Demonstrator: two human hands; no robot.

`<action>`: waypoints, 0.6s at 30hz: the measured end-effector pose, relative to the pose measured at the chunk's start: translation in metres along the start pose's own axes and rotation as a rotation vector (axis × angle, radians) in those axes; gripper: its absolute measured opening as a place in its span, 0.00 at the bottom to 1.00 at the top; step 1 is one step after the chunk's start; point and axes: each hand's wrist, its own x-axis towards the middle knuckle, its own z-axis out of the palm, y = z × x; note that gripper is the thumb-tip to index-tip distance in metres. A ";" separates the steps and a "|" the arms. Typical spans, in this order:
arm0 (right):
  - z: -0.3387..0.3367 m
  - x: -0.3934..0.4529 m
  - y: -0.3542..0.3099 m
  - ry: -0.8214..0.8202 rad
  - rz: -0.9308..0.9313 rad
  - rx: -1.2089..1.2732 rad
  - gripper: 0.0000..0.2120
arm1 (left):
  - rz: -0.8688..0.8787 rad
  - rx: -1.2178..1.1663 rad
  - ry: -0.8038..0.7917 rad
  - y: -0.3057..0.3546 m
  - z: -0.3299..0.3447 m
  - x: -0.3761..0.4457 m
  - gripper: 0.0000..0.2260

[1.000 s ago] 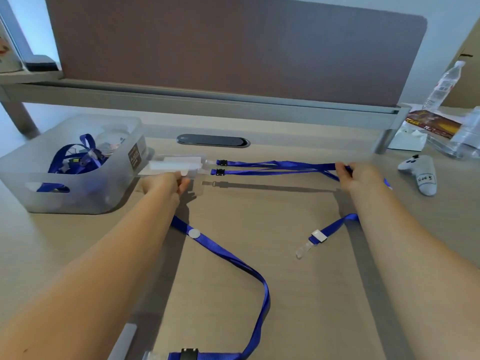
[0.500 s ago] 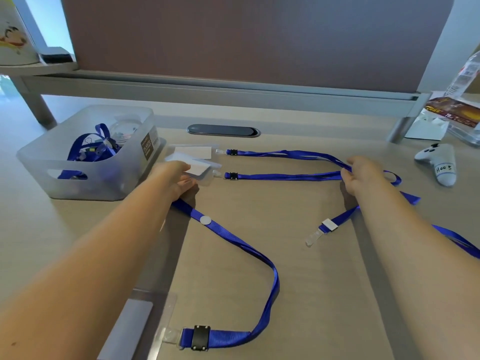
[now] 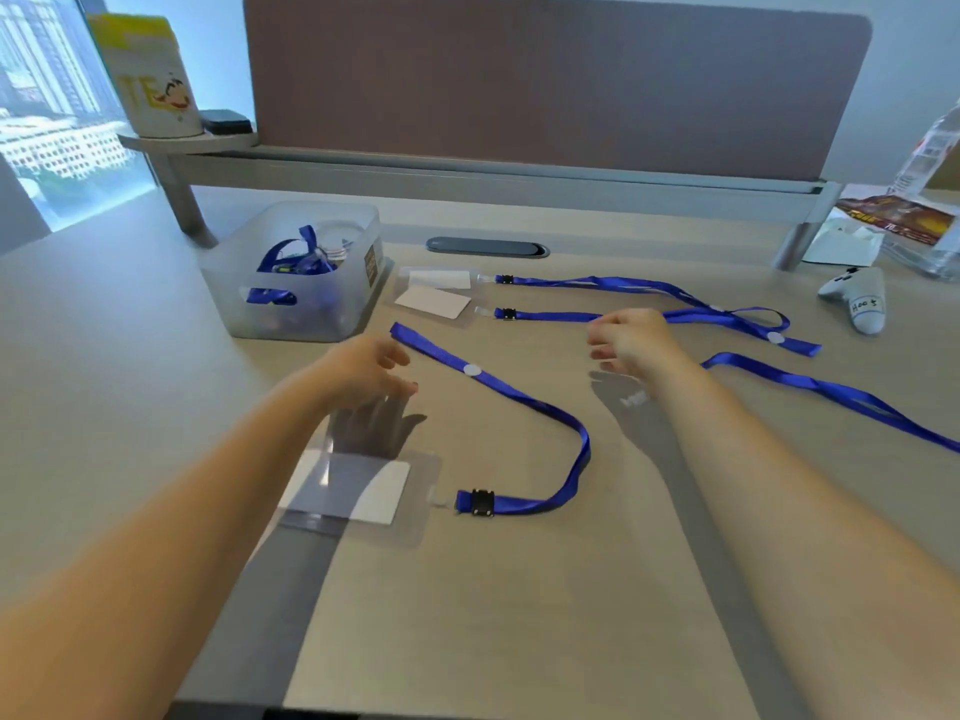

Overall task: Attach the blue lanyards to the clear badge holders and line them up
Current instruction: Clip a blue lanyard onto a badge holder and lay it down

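Now both hands hover empty above the table [image 3: 156,366], fingers loosely curled: the left hand [image 3: 366,368] just above the near badge holder [image 3: 363,491], the right hand [image 3: 631,343] beside the second lined-up lanyard [image 3: 597,317]. Two finished holders [image 3: 434,291] lie side by side next to the bin [image 3: 291,283] of spare lanyards. The near holder is already clipped to its curved lanyard [image 3: 519,402]. The step in hand looks like lining up this third set: pinch the holder by its edge, catch the strap's far end, pull it taut and lay it parallel below the others, holders flush.
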 end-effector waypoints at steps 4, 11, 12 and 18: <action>0.023 -0.039 0.003 -0.084 -0.038 -0.216 0.14 | -0.039 0.156 -0.238 -0.020 0.000 -0.031 0.28; 0.038 -0.070 0.013 -0.130 -0.028 -0.412 0.17 | -0.013 0.497 -0.254 -0.031 -0.002 -0.054 0.32; 0.037 -0.071 0.014 -0.132 -0.026 -0.424 0.17 | -0.027 0.495 -0.262 -0.032 -0.001 -0.054 0.32; 0.028 -0.075 0.013 -0.121 -0.022 -0.460 0.15 | -0.097 0.407 -0.267 -0.027 0.004 -0.053 0.24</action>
